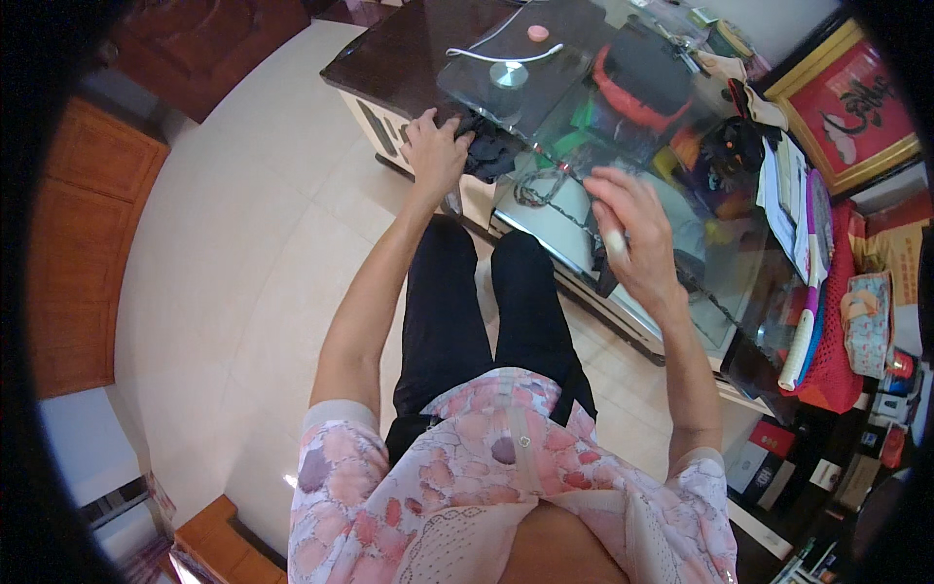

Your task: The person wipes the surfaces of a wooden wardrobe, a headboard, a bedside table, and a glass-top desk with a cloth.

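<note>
My left hand (439, 150) is at the front edge of a dark glass-topped cabinet (394, 55), its fingers spread against a crumpled black item (492, 152). Whether the fingers grip that item is hidden. Above the glass, further right, my right hand (636, 230) has its thumb apart from its fingers, and I see nothing between them. A white wrap or patch (616, 244) covers part of the thumb. Between the hands, a looped cord (536, 188) shows near the cabinet's front edge. Below my right hand is a dark piece (607, 274), partly covered by it.
On the glass are a white cable (503, 58), a pink round object (538, 33) and a black-and-red case (646, 77). A purple-and-white racket (811, 292), papers (784, 197) and a gold-framed picture (854, 109) stand right. Small boxes (762, 463) fill a lower surface.
</note>
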Available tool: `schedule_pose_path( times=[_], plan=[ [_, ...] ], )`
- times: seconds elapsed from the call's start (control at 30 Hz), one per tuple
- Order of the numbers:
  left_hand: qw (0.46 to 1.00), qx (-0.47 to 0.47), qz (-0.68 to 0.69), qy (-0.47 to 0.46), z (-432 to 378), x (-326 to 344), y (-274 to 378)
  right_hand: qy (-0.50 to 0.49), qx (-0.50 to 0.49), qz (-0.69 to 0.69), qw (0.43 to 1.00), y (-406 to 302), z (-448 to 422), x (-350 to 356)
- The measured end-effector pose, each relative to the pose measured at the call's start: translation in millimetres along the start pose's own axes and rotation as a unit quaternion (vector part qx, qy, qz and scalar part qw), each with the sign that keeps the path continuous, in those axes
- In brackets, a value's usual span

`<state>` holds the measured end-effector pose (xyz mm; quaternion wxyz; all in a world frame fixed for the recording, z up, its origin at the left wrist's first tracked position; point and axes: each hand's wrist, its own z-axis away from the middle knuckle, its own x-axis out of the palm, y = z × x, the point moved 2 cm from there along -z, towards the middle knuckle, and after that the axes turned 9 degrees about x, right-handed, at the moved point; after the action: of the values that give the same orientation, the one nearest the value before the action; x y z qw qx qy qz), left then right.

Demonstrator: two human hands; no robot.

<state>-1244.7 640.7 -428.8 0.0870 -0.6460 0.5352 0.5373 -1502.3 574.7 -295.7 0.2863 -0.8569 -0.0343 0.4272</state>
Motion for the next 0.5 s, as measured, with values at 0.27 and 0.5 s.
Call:
schedule_pose_path(
  times=[0.27, 0.5],
  plan=[
    [0.984, -0.012, -0.133, 0.121, -43, 3, 2, -0.088, -0.013, 0.039, 0.995, 41, -24, 11],
    [0.989, 0.125, -0.004, 0.078, -47, 21, -23, -0.122, -0.042, 0.089, 0.988, 40, -37, 21]
  ],
)
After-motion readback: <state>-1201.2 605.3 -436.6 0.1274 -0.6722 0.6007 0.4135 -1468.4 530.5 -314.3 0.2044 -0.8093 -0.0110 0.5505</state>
